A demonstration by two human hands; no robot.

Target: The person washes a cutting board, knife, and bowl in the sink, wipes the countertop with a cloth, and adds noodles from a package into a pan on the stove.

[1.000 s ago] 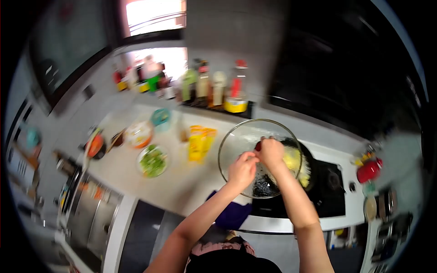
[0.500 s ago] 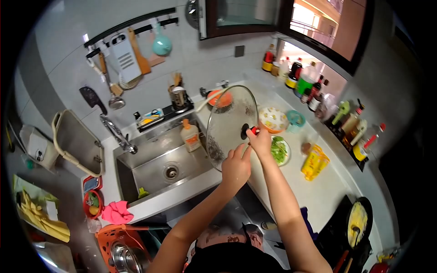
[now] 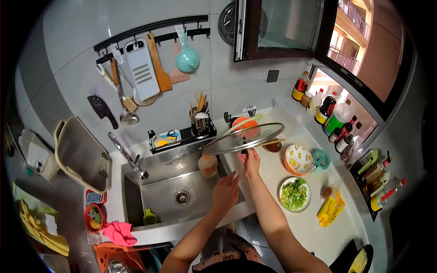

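Note:
My right hand (image 3: 250, 163) is closed on the knob of a glass pot lid (image 3: 268, 132), which it holds up near the back right corner of the sink. The lid is seen almost edge-on, its knob facing down toward me. My left hand (image 3: 226, 192) hovers over the right side of the sink (image 3: 159, 193), fingers stretched out, holding nothing. Close behind it stands a soap bottle (image 3: 208, 167) in the sink, partly covered by the lid. An orange bowl (image 3: 246, 128) is visible behind and through the lid.
On the counter are a plate of chopped greens (image 3: 294, 194), a patterned bowl (image 3: 298, 160), a teal cup (image 3: 321, 160) and a yellow packet (image 3: 331, 209). Bottles (image 3: 335, 119) line the windowsill. A pan (image 3: 362, 260) is at lower right, and a knife (image 3: 102, 110) hangs on the wall.
The lid has tipped from facing me to nearly edge-on and moved back with my right hand. My left hand has drawn away from it toward the sink. The camera view has shifted.

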